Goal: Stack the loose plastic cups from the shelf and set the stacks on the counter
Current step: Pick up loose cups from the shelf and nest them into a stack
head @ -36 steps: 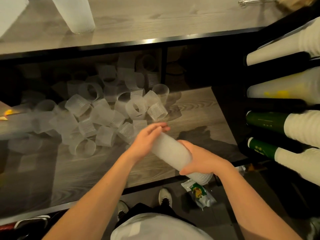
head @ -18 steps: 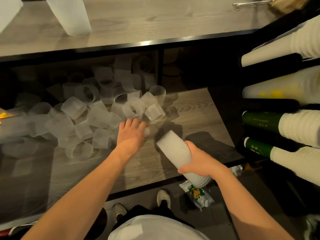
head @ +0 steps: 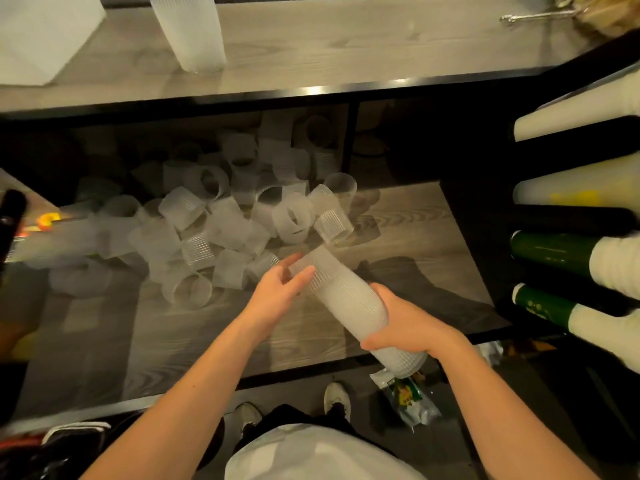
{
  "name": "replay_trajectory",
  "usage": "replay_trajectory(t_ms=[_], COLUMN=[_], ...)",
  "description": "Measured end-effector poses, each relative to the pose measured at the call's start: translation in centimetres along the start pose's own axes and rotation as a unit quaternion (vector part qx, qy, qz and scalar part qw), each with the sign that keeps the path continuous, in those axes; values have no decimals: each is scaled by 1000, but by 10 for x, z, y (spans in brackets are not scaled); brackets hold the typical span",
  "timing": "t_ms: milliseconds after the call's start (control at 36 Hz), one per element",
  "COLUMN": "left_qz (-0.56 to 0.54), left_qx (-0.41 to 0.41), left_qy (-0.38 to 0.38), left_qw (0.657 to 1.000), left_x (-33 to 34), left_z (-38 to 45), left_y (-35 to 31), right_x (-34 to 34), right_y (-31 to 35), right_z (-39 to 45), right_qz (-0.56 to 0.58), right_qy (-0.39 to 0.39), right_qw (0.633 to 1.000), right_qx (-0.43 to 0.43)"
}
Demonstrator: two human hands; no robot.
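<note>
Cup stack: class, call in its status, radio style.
Right hand grips stack. Left hand fits loose cup on top. Pile of cups left on shelf. Nothing blocking.

two hands [head: 277,296], one held cup stack [head: 349,303], one stack on the counter [head: 188,29], loose cups [head: 214,233] too many to count

A drinks shop: sleeved cup stacks [head: 585,105] racked beside a counter [head: 346,46].
</note>
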State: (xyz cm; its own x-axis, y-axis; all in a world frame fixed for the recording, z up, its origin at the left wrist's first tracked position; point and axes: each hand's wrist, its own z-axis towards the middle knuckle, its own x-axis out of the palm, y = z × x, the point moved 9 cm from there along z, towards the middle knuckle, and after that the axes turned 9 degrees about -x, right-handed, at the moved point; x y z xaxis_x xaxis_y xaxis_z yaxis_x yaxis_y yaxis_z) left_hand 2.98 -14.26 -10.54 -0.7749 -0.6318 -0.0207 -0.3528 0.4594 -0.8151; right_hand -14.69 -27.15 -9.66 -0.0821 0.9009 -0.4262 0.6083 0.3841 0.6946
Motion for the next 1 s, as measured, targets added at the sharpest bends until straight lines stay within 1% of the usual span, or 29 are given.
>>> replay_trajectory(t_ms=[139,194,250,306,361,417,444,500,556,611,639,667,750,806,861,889,917,944,972,1000], left_qz=[-20,-44,-56,-6,96,195,222,228,165,51,1,-11,65,104,152,171,186,221,296,402], left_qx=[9,-4,0,33,78,102,107,118,110,71,50,31,15,6,19,36,58,86,126,169], left_qy=[-33,-42,-70,-128,-158,-148,-143,-144,-143,-107,-84,-67,-8,13,13,-10,-51,-113,-183,-241], left_qw=[999,998,996,991,980,964,959,956,970,990,995,997,998,994,988,985,979,965,929,867], left_x=[-8,-8,-10,-21,-28,-28,-29,-31,-36,-35,-33,-29,-7,3,4,0,-8,-19,-30,-35], left_z=[-4,-5,-10,-19,-30,-36,-38,-40,-40,-36,-33,-31,-35,-35,-33,-32,-32,-32,-34,-35], left_y=[-5,-3,-5,-16,-33,-44,-48,-55,-57,-49,-42,-36,-27,-17,-11,-12,-16,-21,-30,-39], right_x=[2,2,2,0,-5,-8,-8,-6,-3,2,5,8,16,16,15,14,12,11,10,9], right_y=[9,11,13,13,12,12,13,14,19,27,32,36,43,43,41,39,37,34,31,29], right_z=[3,4,5,5,4,2,1,1,0,0,0,1,2,1,0,-1,-1,-1,-1,-1], right_qz=[11,15,18,19,10,-13,-17,-7,16,38,43,43,37,22,0,-8,-13,-15,-14,-12], right_qy=[-11,-13,-19,-36,-61,-76,-75,-69,-67,-65,-61,-54,-40,-37,-37,-40,-45,-52,-59,-65], right_qw=[1000,1000,1000,999,998,997,997,998,997,997,996,997,997,998,998,998,998,998,998,998], right_qx=[-10,-16,-17,-13,-7,-7,-8,-13,-20,-35,-42,-47,-54,-53,-49,-46,-40,-30,-20,-11])
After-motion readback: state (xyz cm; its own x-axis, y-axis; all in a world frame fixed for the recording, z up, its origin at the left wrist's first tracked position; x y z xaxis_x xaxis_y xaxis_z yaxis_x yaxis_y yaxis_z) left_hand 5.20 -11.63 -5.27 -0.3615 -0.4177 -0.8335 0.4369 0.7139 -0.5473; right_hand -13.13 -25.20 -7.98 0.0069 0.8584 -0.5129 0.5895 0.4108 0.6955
